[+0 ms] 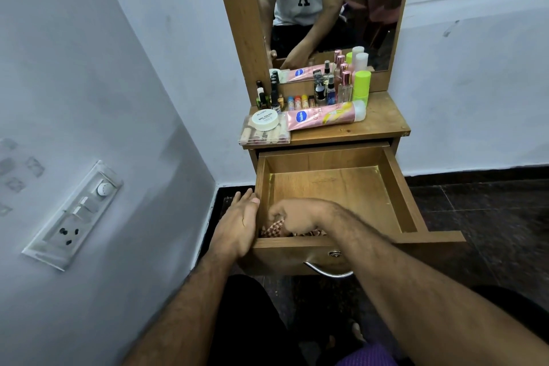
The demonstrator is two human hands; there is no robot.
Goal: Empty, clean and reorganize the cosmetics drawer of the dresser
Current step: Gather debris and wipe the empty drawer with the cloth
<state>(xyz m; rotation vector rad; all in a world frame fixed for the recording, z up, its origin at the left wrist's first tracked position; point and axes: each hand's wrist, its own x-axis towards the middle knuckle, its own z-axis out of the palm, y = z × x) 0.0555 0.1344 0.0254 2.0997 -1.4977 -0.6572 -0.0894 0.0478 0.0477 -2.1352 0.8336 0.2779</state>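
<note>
While gripped, cloth (271, 229) under right hand (300, 217)

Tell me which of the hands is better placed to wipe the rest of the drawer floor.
The right hand. It already grips the checkered cloth inside the open drawer, at its front left corner. The left hand lies flat against the outside of the drawer's left wall, steadying it.
</note>
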